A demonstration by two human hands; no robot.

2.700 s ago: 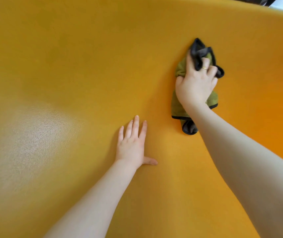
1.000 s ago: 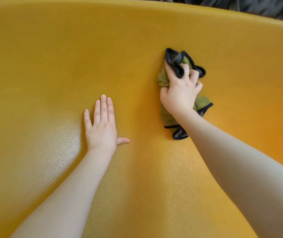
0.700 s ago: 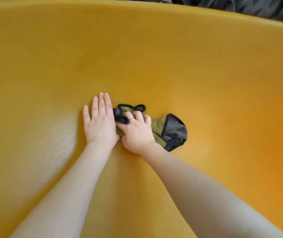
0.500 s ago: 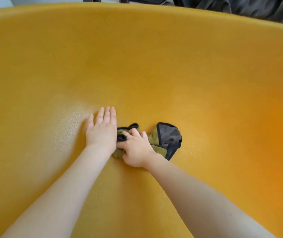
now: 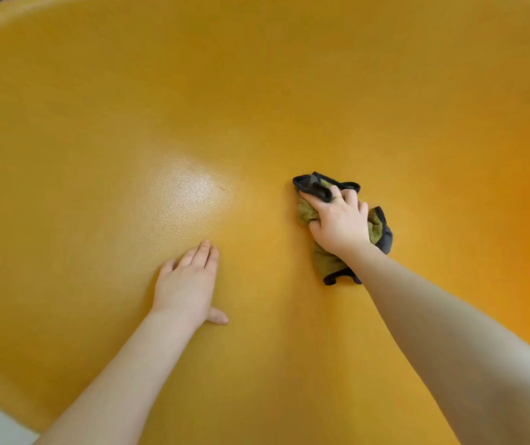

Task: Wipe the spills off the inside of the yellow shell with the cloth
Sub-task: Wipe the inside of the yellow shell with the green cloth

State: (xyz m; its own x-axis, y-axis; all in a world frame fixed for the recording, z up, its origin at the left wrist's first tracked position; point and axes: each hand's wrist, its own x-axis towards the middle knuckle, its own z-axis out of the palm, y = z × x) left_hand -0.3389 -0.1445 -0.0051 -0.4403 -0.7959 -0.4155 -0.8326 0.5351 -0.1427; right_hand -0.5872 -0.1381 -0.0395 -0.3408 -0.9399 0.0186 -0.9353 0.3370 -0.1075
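Bunching under the right hand (image 5: pixel 340 224), the crumpled olive-green cloth with dark grey binding (image 5: pixel 324 266) lies pressed against the inner wall of the big, textured yellow plastic shell (image 5: pixel 289 91), a little right of the middle of the curved surface. The fingers curl over the cloth's upper fold and grip it; a thin gold ring (image 5: pixel 338 197) shows on one of them. One dark-edged tail of the cloth sticks out beyond the fingertips and another hangs below the wrist.

Well apart to the left, the left hand (image 5: pixel 186 284) rests flat on the shell with straight fingers held together and the thumb out to the side, holding nothing, apparently as a brace.

As for progress, no clear puddle or streak shows anywhere on the yellow. A glossy patch (image 5: pixel 193 191) beyond the left hand's fingertips has a faint short mark at its right side, which may be a leftover smear or only glare; the view is too soft to say. My judgement is that most of the wiping is done, with that patch and the unswept upper wall worth a pass.

Room is generous: the shell's far rim runs along the top edge, its near rim shows only at the bottom left corner, and nothing else stands on the surface between.
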